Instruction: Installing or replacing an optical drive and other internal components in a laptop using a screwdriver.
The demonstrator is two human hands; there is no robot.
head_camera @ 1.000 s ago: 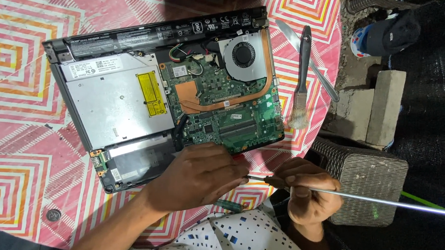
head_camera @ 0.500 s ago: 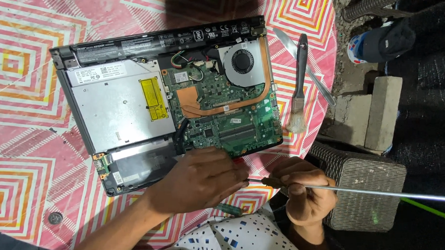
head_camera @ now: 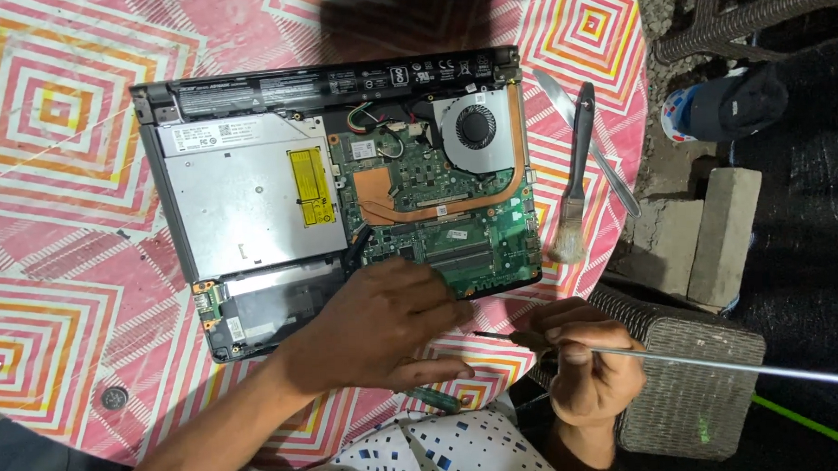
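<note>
While the left hand (head_camera: 376,325) stays flat, fingers spread, on the opened laptop's (head_camera: 343,187) near edge at table centre, right hand (head_camera: 586,364), fisted on a long metal rod (head_camera: 721,362), has edged nearer; laptop unmoved.

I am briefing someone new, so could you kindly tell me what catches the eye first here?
An opened grey laptop with its green circuit board and round fan exposed lies on the pink patterned tablecloth. The left hand rests on its near edge; the right hand grips a long metal rod.
</note>
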